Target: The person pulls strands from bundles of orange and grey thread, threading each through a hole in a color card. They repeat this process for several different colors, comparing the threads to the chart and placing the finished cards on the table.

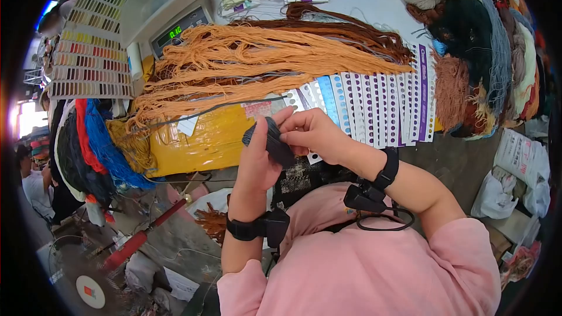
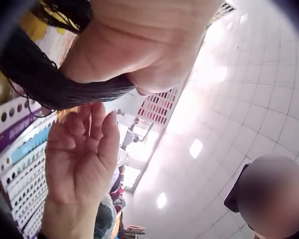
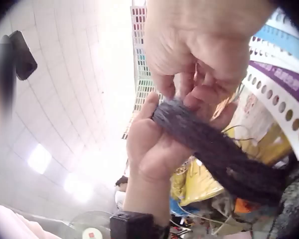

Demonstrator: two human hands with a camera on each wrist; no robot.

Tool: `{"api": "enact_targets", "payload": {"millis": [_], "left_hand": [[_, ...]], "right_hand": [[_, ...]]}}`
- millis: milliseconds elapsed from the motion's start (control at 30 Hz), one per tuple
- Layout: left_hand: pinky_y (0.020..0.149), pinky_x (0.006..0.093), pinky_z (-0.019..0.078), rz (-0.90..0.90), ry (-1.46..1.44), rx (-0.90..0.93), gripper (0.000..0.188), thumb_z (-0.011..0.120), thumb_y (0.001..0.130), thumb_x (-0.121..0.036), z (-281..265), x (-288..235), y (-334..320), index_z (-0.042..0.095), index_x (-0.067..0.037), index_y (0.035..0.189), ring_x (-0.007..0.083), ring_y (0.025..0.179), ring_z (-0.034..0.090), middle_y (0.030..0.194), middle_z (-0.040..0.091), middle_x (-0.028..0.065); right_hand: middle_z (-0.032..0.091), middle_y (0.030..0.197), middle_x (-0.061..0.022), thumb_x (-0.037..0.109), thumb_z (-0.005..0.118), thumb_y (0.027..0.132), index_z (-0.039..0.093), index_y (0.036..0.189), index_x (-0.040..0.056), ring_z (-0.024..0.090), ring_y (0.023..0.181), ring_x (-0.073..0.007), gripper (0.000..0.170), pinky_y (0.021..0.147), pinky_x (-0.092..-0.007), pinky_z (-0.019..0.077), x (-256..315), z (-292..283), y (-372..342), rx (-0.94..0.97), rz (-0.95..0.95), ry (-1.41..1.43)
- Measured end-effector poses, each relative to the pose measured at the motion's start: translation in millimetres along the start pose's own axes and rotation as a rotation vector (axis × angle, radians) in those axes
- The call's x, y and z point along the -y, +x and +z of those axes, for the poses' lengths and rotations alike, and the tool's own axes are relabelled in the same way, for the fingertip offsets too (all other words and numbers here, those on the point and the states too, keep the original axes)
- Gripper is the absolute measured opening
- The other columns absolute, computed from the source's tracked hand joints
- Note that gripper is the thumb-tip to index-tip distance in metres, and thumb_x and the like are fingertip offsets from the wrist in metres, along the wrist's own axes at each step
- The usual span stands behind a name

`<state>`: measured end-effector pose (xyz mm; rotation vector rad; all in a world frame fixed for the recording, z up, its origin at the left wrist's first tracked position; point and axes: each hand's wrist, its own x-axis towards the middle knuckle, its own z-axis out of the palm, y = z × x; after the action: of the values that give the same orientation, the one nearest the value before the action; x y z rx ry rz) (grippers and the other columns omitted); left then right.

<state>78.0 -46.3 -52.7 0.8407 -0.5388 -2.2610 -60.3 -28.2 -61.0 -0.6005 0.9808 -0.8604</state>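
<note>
A skein of dark grey thread lies across my left hand, whose thumb and fingers grip it. My right hand is at the skein's side with curled fingers, pinching at the strands. Seen from the right wrist, the looped end of the skein sits under the right fingertips, and its long tail hangs toward the lower right. In the left wrist view the dark strands pass beneath the left hand, with the right hand just below them.
Orange thread and brown thread spread over the table, beside a digital scale. Hole-punched cards line the front edge near a yellow taped package. Coloured skeins hang at right; a fan stands lower left.
</note>
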Motion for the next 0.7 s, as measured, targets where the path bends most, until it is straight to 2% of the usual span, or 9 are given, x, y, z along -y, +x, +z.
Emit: {"api": "enact_targets", "payload": {"millis": [100, 200, 300, 400, 600, 700], "left_hand": [[0.076, 0.032, 0.0453, 0.013, -0.092, -0.02, 0.052, 0.028, 0.089, -0.038, 7, -4, -5, 0.038, 0.005, 0.117, 0.0202, 0.085, 0.054, 0.101, 0.053, 0.0143], [0.076, 0.0319, 0.0449, 0.037, -0.071, -0.031, 0.048, 0.03, 0.089, -0.032, 3, 0, -12, 0.038, 0.007, 0.115, 0.0205, 0.089, 0.053, 0.102, 0.051, 0.0149], [0.074, 0.0327, 0.0462, 0.127, 0.18, -0.098, 0.038, 0.038, 0.088, -0.022, 0, 12, -10, 0.041, 0.007, 0.113, 0.021, 0.086, 0.054, 0.101, 0.051, 0.015], [0.074, 0.0344, 0.0467, 0.114, 0.027, -0.027, 0.032, 0.044, 0.085, -0.014, -1, 9, -12, 0.044, 0.006, 0.11, 0.0218, 0.085, 0.054, 0.106, 0.049, 0.0165], [0.077, 0.0339, 0.0453, 0.156, -0.083, -0.074, 0.019, 0.045, 0.084, -0.01, 9, 10, -15, 0.05, 0.004, 0.096, 0.0211, 0.088, 0.053, 0.116, 0.043, 0.0191], [0.077, 0.031, 0.0443, 0.225, 0.08, -0.149, 0.011, 0.048, 0.082, -0.005, 1, 21, -12, 0.05, 0.001, 0.09, 0.0191, 0.087, 0.053, 0.108, 0.049, 0.016]], "right_hand": [[0.055, 0.057, -0.0039, 0.003, 0.056, 0.074, 0.06, 0.077, -0.0009, 0.049, 0.046, -0.0069, 0.007, 0.043, -0.0178, 0.0379, -4, -6, -1, 0.029, -0.031, 0.188], [0.057, 0.058, -0.006, 0.003, 0.055, 0.072, 0.06, 0.075, -0.0027, 0.051, 0.045, -0.009, 0.008, 0.04, -0.0188, 0.0369, -1, -6, -6, 0.005, -0.03, 0.17], [0.056, 0.057, -0.0073, 0.003, 0.055, 0.071, 0.06, 0.074, -0.004, 0.05, 0.043, -0.0099, 0.009, 0.039, -0.0188, 0.0358, 0, -6, -8, -0.033, -0.045, 0.219], [0.055, 0.054, -0.0077, 0.004, 0.055, 0.071, 0.06, 0.075, -0.0046, 0.05, 0.042, -0.0099, 0.01, 0.038, -0.0184, 0.0352, 6, -5, -12, 0.001, -0.075, 0.285], [0.056, 0.056, -0.0075, 0.005, 0.055, 0.071, 0.06, 0.074, -0.0034, 0.05, 0.042, -0.0091, 0.01, 0.039, -0.0181, 0.036, 6, -8, -14, 0.0, -0.064, 0.223], [0.056, 0.056, -0.0074, 0.006, 0.056, 0.071, 0.06, 0.073, -0.0026, 0.05, 0.043, -0.0089, 0.01, 0.039, -0.0185, 0.0362, 4, -8, -14, 0.02, -0.084, 0.184]]}}
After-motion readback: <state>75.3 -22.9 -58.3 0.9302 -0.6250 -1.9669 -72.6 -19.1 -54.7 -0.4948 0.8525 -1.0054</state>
